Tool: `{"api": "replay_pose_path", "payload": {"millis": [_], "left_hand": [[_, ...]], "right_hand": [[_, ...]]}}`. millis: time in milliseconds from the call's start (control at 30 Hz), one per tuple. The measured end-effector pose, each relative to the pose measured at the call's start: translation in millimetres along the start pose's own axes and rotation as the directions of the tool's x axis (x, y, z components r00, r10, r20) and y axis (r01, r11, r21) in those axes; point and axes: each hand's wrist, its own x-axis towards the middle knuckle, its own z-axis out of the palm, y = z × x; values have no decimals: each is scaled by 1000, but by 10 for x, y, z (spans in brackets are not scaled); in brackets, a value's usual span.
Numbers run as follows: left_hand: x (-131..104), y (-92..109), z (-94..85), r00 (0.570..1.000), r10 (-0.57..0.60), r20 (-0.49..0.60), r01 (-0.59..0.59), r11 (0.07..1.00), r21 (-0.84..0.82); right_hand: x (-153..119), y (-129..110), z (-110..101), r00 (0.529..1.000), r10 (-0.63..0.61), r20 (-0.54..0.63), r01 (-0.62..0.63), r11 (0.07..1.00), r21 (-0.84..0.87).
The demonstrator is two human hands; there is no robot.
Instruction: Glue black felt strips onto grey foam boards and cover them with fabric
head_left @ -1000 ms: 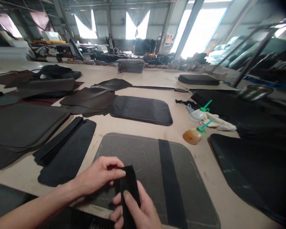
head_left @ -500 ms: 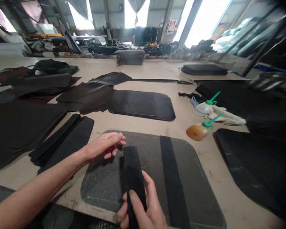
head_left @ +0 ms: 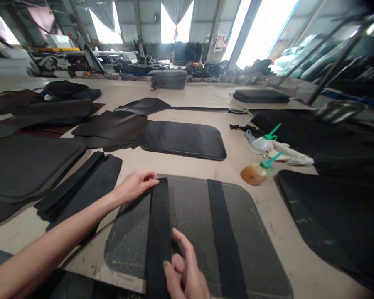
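A dark grey, round-cornered panel [head_left: 190, 207] lies on the table in front of me, its surface speckled. Across its left part runs a black fabric strip [head_left: 158, 232], whose near end goes out of the picture at the bottom. My left hand [head_left: 135, 187] pinches the far left corner of this strip. My right hand [head_left: 185, 265] is at the strip's right edge, thumb tip against it and index finger stretched out, the other fingers partly curled. A second black strip [head_left: 226, 241] lies across the panel farther right.
Left of the panel are a pile of black strips [head_left: 71, 182] and dark sheets [head_left: 28, 162]. Beyond it lies a black padded panel [head_left: 183, 139]. To the right stand an amber-filled squeeze bottle [head_left: 254, 174], a clear one [head_left: 262, 144], a pale glove [head_left: 289, 154] and a large black panel [head_left: 327, 220].
The strip, earlier raised in my right hand, now lies along the panel farther left. My left hand has closed on its far corner, and my right hand's grip has loosened.
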Motion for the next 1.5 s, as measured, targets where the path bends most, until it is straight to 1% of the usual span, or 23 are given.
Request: {"api": "replay_pose_path", "payload": {"millis": [67,133,200,267,433,567,800,967,1067,1133,1200,1267,1300,1433,1500], "left_hand": [[125,-50,42,992,122,-39,-114,979,168],[226,-86,98,974,222,-55,-194,929,314],[299,-123,142,961,268,-69,-216,883,418],[345,-163,158,955,287,-81,-217,855,471],[405,-239,114,950,305,-63,-241,850,467],[444,-232,95,956,288,-50,-232,850,473],[474,-237,108,962,269,-44,-211,835,508],[477,-269,119,956,289,-46,-220,814,538],[440,-233,140,944,323,-73,-225,789,572],[407,-199,166,927,373,-44,-263,729,632],[375,-178,197,908,417,41,-322,633,704],[334,-173,227,896,430,114,-361,553,751],[308,-173,241,894,431,125,-364,531,765],[176,-178,286,883,458,97,-348,504,790],[120,-182,301,877,473,80,-344,503,793]], "right_hand": [[52,-2,17,997,-61,56,60,998,5],[118,-50,13,990,-115,83,115,993,0],[183,-114,-14,980,-171,98,174,985,-20],[230,-162,-48,972,-205,114,211,977,-40],[259,-162,-40,968,-205,147,212,977,-34],[273,-159,-8,965,-199,173,207,978,-29],[353,-202,-116,940,-179,291,195,980,-27],[337,-260,-110,947,-145,286,151,989,0],[291,-347,-124,957,-86,278,76,996,45],[266,-395,-145,957,-27,288,4,997,82],[253,-412,-162,951,30,309,-64,993,102],[245,-400,-171,942,68,329,-111,987,113],[240,-389,-173,939,77,336,-124,985,120],[218,-376,-164,931,94,352,-153,978,144],[211,-404,-139,926,106,363,-189,961,201]]}}
